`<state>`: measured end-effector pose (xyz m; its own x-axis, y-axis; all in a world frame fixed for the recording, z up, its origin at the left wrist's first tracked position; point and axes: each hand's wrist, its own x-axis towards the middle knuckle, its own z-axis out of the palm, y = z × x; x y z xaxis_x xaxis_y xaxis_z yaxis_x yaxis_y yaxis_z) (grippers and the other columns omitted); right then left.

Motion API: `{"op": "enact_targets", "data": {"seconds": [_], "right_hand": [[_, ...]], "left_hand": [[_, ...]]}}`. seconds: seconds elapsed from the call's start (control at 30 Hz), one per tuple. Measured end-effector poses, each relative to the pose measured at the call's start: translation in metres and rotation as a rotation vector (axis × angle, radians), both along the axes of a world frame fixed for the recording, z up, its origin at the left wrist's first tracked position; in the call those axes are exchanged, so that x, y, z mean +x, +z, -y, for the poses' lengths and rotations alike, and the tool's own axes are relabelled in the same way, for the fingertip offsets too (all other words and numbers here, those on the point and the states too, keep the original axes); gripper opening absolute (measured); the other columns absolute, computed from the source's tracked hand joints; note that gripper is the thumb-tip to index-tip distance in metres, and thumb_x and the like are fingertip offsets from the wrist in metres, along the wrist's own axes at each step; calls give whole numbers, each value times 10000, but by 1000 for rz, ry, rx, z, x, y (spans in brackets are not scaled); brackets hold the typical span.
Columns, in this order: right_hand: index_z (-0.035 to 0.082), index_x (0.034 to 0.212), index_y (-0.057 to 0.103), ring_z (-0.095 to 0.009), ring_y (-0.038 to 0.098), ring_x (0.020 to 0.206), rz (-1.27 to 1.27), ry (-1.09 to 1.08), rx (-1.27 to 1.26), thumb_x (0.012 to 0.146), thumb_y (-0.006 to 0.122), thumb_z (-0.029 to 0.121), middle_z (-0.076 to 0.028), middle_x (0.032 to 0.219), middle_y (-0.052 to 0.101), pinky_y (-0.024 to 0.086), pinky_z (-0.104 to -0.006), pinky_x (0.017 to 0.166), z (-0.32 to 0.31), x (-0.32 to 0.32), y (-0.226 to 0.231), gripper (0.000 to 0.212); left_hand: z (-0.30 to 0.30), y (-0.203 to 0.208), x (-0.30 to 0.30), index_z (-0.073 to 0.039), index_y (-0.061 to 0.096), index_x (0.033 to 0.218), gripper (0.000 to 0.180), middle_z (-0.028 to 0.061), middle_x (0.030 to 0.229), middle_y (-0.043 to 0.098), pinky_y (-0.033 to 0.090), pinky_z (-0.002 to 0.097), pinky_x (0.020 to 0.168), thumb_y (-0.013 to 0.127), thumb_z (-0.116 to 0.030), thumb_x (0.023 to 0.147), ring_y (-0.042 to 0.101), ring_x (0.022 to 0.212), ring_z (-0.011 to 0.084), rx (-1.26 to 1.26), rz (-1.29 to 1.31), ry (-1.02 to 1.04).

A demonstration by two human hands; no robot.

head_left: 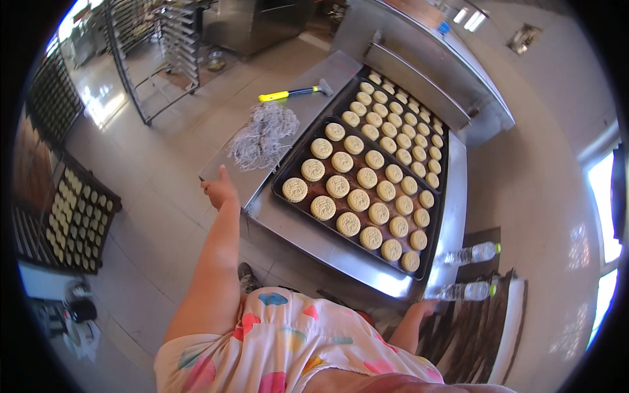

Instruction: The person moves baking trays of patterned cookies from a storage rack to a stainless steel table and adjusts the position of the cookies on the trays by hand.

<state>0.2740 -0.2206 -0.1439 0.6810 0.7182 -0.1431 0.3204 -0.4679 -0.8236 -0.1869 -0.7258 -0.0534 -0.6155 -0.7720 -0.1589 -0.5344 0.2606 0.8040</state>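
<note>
My left hand is at the near left corner of the steel table, thumb raised and fingers curled against its edge. My right hand is low at the table's near right edge, beside a clear plastic bottle; its fingers are mostly hidden. Between the hands lies a black baking tray with rows of round, pale, stamped pastries. A second such tray touches its far side. Left of the trays rest a tangle of grey, stringy material and a scraper with a yellow and black handle.
Another clear bottle is at the table's right edge. A raised steel housing borders the far side. Wheeled racks stand on the tiled floor at far left, and a loaded pastry rack is at left. A wall closes the right.
</note>
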Motion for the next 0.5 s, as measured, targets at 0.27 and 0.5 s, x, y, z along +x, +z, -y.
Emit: {"op": "enact_targets", "data": {"seconds": [0.27,0.5], "right_hand": [[43,1406,207,-256,631,951,386,446,-399,946,417,263,-193,1148,571,537,-296,723,43,-21,47,552],[-53,1320,320,-295,612,983,250,202,-338,892,450,432,-212,1156,566,530,-349,754,10,-3,14,660]], "left_hand": [[5,-10,-4,45,415,1105,754,247,1114,528,481,450,806,602,-591,745,568,985,384,-46,-51,81],[1,1,-1,38,405,1102,736,190,1136,524,481,434,810,607,-577,752,546,1036,350,13,-5,45]]}}
